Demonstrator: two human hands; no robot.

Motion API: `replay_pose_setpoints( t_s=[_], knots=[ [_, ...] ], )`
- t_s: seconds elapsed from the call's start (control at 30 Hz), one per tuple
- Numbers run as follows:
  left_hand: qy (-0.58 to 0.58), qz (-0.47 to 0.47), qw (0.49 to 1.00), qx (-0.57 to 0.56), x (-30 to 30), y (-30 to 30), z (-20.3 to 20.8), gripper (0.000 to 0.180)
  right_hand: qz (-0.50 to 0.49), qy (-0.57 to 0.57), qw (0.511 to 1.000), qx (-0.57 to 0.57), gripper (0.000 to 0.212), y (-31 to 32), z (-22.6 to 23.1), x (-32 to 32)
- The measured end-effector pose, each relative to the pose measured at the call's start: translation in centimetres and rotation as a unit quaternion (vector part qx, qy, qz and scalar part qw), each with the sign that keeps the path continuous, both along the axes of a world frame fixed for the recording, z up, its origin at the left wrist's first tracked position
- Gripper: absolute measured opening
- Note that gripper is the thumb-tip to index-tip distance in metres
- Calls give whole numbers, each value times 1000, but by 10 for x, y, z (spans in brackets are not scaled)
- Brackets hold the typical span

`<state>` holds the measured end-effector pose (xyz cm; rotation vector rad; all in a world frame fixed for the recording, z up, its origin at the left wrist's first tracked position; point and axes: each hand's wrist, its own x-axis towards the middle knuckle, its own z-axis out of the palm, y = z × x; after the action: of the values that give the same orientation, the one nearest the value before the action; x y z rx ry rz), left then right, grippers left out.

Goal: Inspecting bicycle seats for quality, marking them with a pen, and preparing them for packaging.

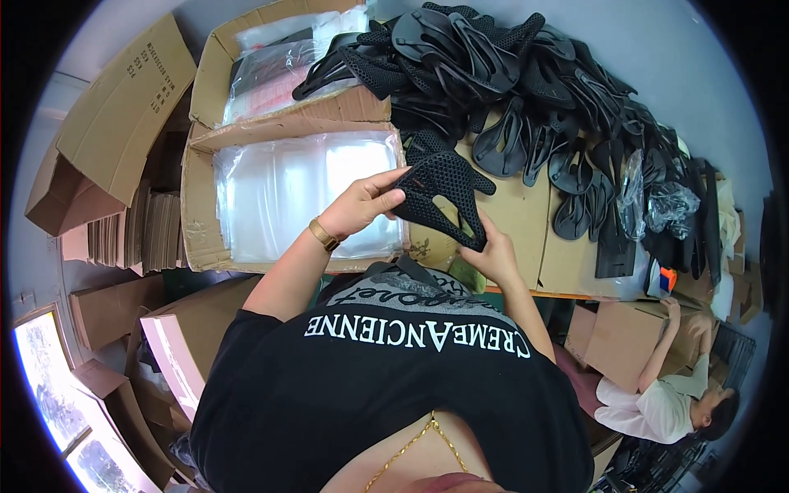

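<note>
Both my hands hold one black saddle-shaped piece (pixel 442 185) with a honeycomb surface and cut-out openings, tilted in front of my chest. My left hand (pixel 362 204), with a gold watch (pixel 324 234) on its wrist, pinches the left edge, thumb on top. My right hand (pixel 491 256) grips the lower right end; its fingers are partly hidden behind the piece. Just left of it, an open carton (pixel 197 209) holds a stack of clear plastic bags (pixel 304 193). Beyond my hands, a large pile of similar black pieces (pixel 460 57) covers the table.
A second open carton (pixel 209 86) with plastic-wrapped items stands behind the bag carton. Crumpled clear plastic (pixel 672 205) lies at the right of the pile. Flattened cardboard (pixel 152 226) is stacked at the left. At the lower right, another person (pixel 657 407) reaches toward a cardboard box (pixel 625 341).
</note>
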<state>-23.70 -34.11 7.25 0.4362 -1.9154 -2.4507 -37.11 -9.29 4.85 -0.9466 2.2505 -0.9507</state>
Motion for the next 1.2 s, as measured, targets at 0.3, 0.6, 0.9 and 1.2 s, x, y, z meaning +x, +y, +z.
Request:
replay_pose_setpoints(
  t_s=[0.3, 0.6, 0.9, 1.2],
  knots=[
    [-232, 96, 756, -604, 15, -5, -102, 29, -134, 93, 978, -129, 72, 9, -30, 5],
    [-227, 122, 754, -604, 24, -4, -113, 32, -143, 39, 980, -134, 66, 13, -31, 10],
    [-215, 190, 756, -589, 28, -9, -132, 13, -119, 8, 986, -116, 55, -10, -14, 10],
    [-218, 188, 770, -569, 21, 18, -128, 39, -11, -168, 974, -151, 70, -25, -23, 1]
  ],
)
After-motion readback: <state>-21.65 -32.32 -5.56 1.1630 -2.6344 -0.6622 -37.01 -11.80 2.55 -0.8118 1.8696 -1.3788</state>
